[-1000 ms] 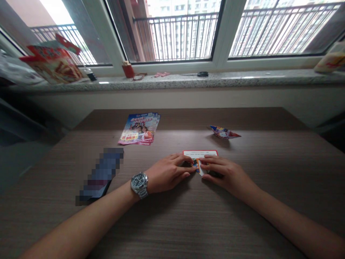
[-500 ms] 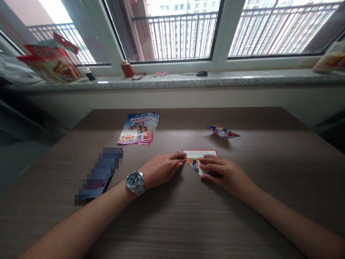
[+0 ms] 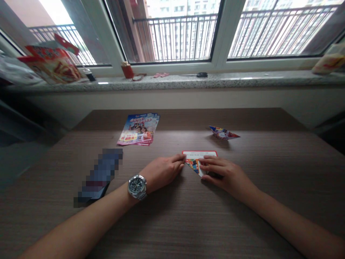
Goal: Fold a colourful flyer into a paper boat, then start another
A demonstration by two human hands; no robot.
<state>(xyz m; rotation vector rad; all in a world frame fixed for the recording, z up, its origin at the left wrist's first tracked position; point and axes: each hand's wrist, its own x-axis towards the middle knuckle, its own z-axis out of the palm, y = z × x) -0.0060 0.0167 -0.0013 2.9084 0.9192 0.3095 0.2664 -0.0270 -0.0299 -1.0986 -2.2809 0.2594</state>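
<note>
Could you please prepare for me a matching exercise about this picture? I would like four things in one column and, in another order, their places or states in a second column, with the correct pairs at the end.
Things
1. watch
2. flyers
3. scissors
4. folded sheet

Places or states
A. under the fingers of the right hand
B. on the windowsill
C. on the left wrist
D. in an overlapping pile

Right pairs: 1-C, 2-D, 3-B, 4-A
</note>
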